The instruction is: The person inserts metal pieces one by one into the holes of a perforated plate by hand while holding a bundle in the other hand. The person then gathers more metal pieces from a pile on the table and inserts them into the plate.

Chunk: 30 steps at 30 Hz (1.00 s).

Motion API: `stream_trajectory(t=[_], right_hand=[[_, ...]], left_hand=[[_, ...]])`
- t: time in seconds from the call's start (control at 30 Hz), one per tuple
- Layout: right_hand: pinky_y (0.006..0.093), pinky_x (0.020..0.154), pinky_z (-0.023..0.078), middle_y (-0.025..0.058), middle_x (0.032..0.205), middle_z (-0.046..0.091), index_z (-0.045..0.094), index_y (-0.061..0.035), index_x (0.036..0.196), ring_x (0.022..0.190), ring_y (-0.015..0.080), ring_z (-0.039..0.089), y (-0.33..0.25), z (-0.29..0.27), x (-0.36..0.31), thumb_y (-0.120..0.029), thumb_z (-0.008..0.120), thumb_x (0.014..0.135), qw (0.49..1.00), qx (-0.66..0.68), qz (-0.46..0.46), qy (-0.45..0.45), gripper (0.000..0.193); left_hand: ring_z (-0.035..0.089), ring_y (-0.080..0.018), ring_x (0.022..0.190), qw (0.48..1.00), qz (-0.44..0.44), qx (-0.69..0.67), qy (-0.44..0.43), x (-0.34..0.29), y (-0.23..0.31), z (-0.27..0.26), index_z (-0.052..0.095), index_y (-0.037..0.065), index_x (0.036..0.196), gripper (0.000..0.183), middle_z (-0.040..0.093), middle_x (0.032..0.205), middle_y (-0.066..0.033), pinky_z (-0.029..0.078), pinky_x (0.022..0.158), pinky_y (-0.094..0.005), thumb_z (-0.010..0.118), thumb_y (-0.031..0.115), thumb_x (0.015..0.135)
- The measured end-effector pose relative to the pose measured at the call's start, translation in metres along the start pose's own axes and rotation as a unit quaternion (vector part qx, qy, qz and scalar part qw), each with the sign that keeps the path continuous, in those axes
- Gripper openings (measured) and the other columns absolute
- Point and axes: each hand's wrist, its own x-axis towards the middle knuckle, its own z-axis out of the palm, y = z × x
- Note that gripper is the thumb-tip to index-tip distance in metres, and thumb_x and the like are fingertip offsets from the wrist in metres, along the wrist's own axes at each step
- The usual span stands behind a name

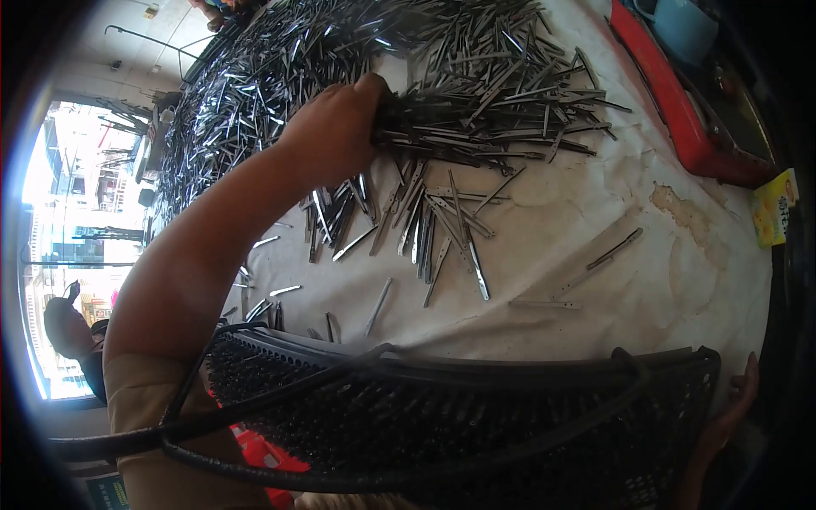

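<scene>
Metal strips (476,115) — gripped in left hand (336,127).

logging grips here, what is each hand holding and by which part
The left hand grips a bundle of thin metal strips at its left end. The right hand rests its fingers on the black basket's right rim.

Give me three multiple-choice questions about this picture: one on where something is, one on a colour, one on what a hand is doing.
1. Where is the black basket?
A. at the near edge of the table
B. on top of the far pile
C. hanging on the wall

2. What colour is the tray at upper right?
A. green
B. red
C. white

3. The left hand is
A. resting flat and empty
B. gripping a bunch of metal strips
C. out of view

A: it lies nearest the camera.
B: its rim is red.
B: fingers close around the bunch.
</scene>
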Motion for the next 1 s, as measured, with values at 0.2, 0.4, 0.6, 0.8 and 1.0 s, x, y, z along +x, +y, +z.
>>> stream_trajectory(t=[0.2, 0.4, 0.6, 0.8, 1.0], right_hand=[[0.0483, 0.113, 0.031, 0.0193, 0.148, 0.040, 0.046, 0.0000, 0.136, 0.137, 0.0368, 0.038, 0.007, -0.004, 0.005, -0.046, 0.061, 0.090, 0.992, -0.075, -0.087, -0.059, 0.067], [0.0468, 0.110, 0.035, 0.0188, 0.149, 0.040, 0.049, -0.0002, 0.135, 0.136, 0.0363, 0.039, 0.004, -0.003, 0.002, -0.042, 0.059, 0.093, 0.988, -0.101, -0.102, -0.060, 0.059], [0.0457, 0.106, 0.038, 0.0199, 0.149, 0.040, 0.047, 0.0007, 0.136, 0.134, 0.0365, 0.041, 0.015, 0.000, 0.004, -0.042, 0.058, 0.094, 0.994, -0.079, -0.077, -0.011, 0.061], [0.0484, 0.107, 0.038, 0.0237, 0.147, 0.040, 0.049, 0.0010, 0.134, 0.135, 0.0397, 0.041, 0.013, 0.001, 0.006, -0.049, 0.059, 0.089, 0.990, -0.082, -0.113, -0.003, 0.069], [0.0490, 0.112, 0.030, 0.0237, 0.145, 0.042, 0.049, 0.0028, 0.132, 0.134, 0.0397, 0.041, -0.001, -0.007, 0.004, -0.038, 0.051, 0.099, 0.990, -0.080, -0.085, -0.078, 0.053]], left_hand=[[0.063, -0.0381, 0.100, 0.998, -0.003, -0.067, -0.013, 0.010, -0.011, 0.002, 0.065, 0.002, 0.096, 0.025, 0.067, 0.095, -0.0194, 0.050, 0.089, -0.0466, 0.072, 0.020, 0.079], [0.066, -0.0390, 0.093, 0.996, 0.046, 0.064, 0.031, 0.008, 0.009, 0.002, 0.062, 0.003, 0.095, 0.019, 0.067, 0.092, -0.0197, 0.051, 0.087, -0.0474, 0.067, 0.014, 0.082], [0.067, -0.0388, 0.091, 0.997, 0.059, 0.031, 0.025, 0.015, 0.020, 0.001, 0.057, 0.003, 0.102, 0.020, 0.067, 0.090, -0.0208, 0.053, 0.079, -0.0481, 0.062, 0.006, 0.083], [0.066, -0.0349, 0.086, 0.992, 0.054, -0.067, 0.098, 0.010, 0.020, -0.038, 0.057, 0.002, 0.107, 0.030, 0.066, 0.088, -0.0203, 0.051, 0.076, -0.0450, 0.062, 0.001, 0.077], [0.070, -0.0316, 0.085, 0.995, 0.037, -0.084, 0.028, 0.014, 0.011, -0.038, 0.056, 0.006, 0.116, 0.042, 0.066, 0.089, -0.0179, 0.055, 0.075, -0.0438, 0.063, -0.002, 0.076]])
